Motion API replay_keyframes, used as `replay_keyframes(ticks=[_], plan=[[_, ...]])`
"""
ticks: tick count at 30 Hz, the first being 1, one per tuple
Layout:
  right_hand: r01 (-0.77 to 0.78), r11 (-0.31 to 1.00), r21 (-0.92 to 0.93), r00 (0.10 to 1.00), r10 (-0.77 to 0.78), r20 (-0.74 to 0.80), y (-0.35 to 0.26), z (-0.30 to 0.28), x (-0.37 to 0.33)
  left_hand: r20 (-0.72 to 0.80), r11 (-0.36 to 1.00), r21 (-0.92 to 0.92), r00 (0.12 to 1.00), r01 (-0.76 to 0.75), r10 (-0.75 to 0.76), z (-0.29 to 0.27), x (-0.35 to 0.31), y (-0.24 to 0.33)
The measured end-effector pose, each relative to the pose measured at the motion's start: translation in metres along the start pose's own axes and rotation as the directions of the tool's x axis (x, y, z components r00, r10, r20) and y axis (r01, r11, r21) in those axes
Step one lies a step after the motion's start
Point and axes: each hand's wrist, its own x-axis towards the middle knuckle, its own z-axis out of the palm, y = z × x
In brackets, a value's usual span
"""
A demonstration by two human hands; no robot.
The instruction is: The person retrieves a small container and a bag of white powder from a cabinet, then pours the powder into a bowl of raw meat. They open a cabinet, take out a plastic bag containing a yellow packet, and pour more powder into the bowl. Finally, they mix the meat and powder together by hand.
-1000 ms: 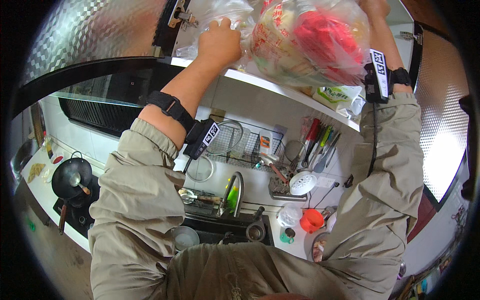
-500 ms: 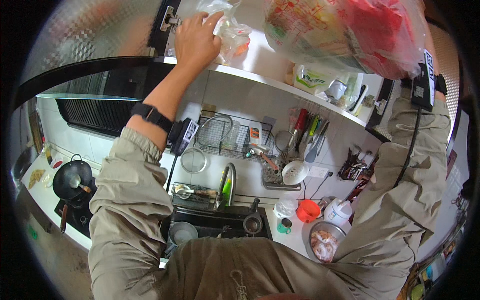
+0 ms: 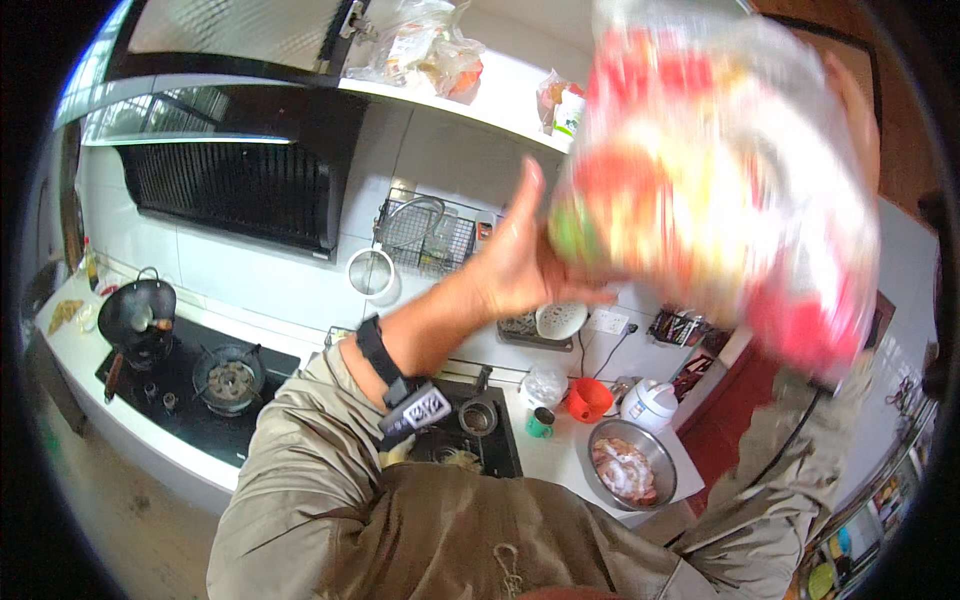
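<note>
Bag (image 3: 700, 200), large, clear, motion-blurred, raised between hands. Left hand (image 3: 515, 265) opened wide at its lower left, thumb apart; right hand (image 3: 856, 115) mostly hidden at far side, its finger closure cannot be told. Weight best shared, underside cupped by left palm, thin film not pinched. Red, yellow, green contents seen. Below left fingers: steel bowl (image 3: 663, 465) filled with pinkish pieces (image 3: 622, 472).

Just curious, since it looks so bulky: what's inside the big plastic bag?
Through the plastic bag, red, pale yellow and green patches show, too blurred to name. Anything deeper is covered from view.
</note>
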Motion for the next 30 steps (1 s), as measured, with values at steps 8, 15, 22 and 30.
replay_keyframes(ticks=[8,15,22,30], plan=[[-0.541,0.825,-0.162,0.812,0.563,0.151,0.04,-0.109,-0.167,-0.239,0.987,-0.137,0.97,-0.078,0.044,-0.007,-0.028,-0.203],[-0.747,0.604,-0.277,0.448,0.766,0.462,0.057,-0.204,-0.296,-0.408,0.995,-0.012,0.908,0.103,-0.099,-0.012,-0.068,-0.342],[-0.871,0.335,-0.359,0.198,0.909,0.367,0.039,-0.298,-0.398,-0.419,0.945,-0.126,0.848,0.301,-0.326,0.012,-0.113,-0.456],[-0.965,0.186,-0.186,0.058,0.84,0.54,-0.001,-0.357,-0.445,-0.242,0.843,-0.219,0.81,0.492,-0.535,0.031,-0.12,-0.503]])
